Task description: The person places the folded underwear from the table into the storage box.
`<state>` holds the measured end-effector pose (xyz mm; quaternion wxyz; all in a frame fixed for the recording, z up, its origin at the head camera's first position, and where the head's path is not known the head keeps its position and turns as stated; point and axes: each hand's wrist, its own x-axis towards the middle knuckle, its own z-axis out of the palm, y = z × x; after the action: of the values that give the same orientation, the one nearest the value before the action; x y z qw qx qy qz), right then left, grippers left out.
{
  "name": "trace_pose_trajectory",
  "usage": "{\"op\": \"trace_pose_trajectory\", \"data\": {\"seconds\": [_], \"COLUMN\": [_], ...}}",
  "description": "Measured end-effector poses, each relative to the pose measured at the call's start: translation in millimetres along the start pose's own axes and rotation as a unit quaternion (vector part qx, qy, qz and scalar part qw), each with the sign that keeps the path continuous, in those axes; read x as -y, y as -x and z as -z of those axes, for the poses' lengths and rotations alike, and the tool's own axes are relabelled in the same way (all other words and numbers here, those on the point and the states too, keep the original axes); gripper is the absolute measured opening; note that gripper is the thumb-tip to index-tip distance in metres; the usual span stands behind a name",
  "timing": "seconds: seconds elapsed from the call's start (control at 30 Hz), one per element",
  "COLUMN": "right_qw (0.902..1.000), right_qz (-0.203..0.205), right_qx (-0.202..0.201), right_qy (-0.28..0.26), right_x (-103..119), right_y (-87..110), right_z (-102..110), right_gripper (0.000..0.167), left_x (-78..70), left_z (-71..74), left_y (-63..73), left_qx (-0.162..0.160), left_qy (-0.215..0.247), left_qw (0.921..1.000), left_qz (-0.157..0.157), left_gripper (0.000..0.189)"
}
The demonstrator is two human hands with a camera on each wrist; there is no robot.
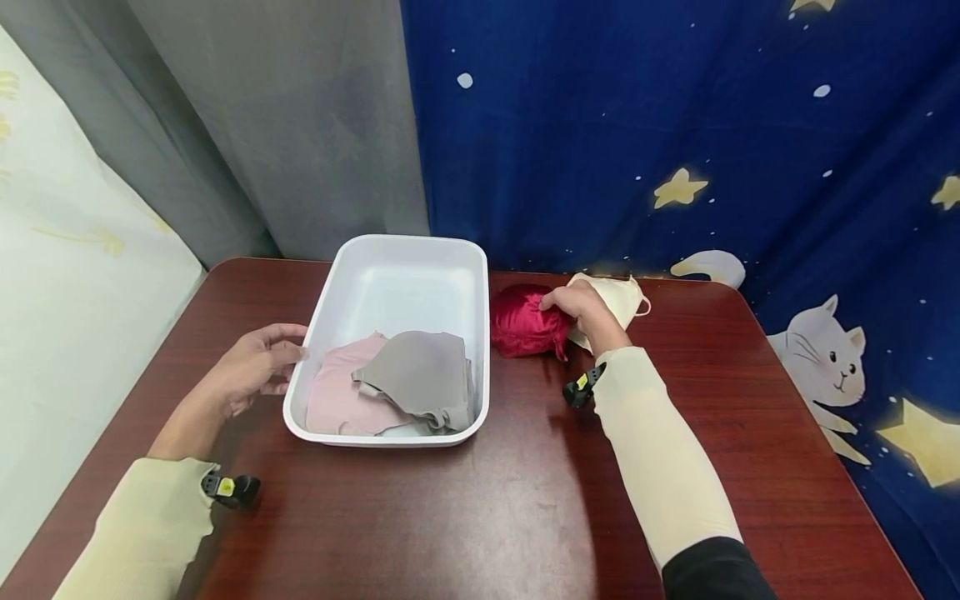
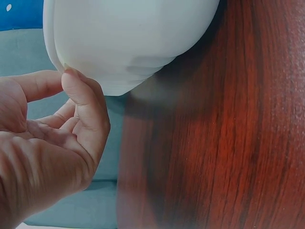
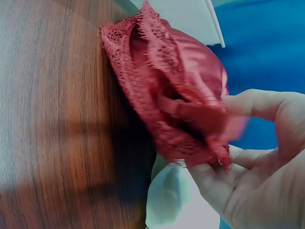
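My left hand (image 1: 258, 367) pinches the left rim of a white plastic bin (image 1: 483, 367) between thumb and fingertips; the left wrist view shows them meeting at the rim. Inside the bin's near half, a folded grey bra (image 1: 420, 375) lies partly over a folded pink garment (image 1: 341, 387). Just right of the bin, my right hand (image 1: 588, 312) grips a folded red satin bra (image 1: 525, 321) by its side. Lace trim edges its rounded cup in the right wrist view. A cream cupped garment (image 1: 618, 296) with a thin loop lies behind this hand, partly hidden by it.
The dark red wooden table (image 1: 525, 508) ends at the back against a grey curtain (image 1: 300, 125) and a blue starry curtain (image 1: 600, 125). White patterned cloth (image 1: 67, 292) hangs along the left side. The bin stands near the table's back edge.
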<state>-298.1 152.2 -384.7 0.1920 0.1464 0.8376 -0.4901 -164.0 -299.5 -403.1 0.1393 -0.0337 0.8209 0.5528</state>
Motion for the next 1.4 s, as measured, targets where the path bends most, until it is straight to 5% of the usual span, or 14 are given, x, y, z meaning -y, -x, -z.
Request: {"op": "trace_pose_trajectory", "data": {"seconds": [0.53,0.7,0.9,1.4], "right_qw": [0.9877,0.9924,0.9951,0.9954], "right_qz": [0.031,0.025,0.041,0.076], "right_qx": [-0.019,-0.019,-0.024,-0.019], "right_qy": [0.152,0.119,0.087,-0.055], "right_x": [0,-2,-2,11], "right_y": [-1.6,-2.4,-1.7,9.6], "right_z": [-3,-4,-2,9], "right_gripper": [0.011,0.015,0.043,0.031], "left_x": [-1.0,-0.8,-0.6,-0.8], "left_z": [-0.4,-0.2,0.3,-0.1], "left_y": [0.7,0.6,0.4,-0.1], "left_qx": [-0.002,-0.003,-0.003,-0.003], "left_qy": [-0.006,-0.008,-0.004,-0.004], "left_qw": [1.0000,1.0000,1.0000,1.0000], "left_qz": [0.003,0.000,0.001,0.000], "left_gripper": [0.052,0.052,0.052,0.052]}}
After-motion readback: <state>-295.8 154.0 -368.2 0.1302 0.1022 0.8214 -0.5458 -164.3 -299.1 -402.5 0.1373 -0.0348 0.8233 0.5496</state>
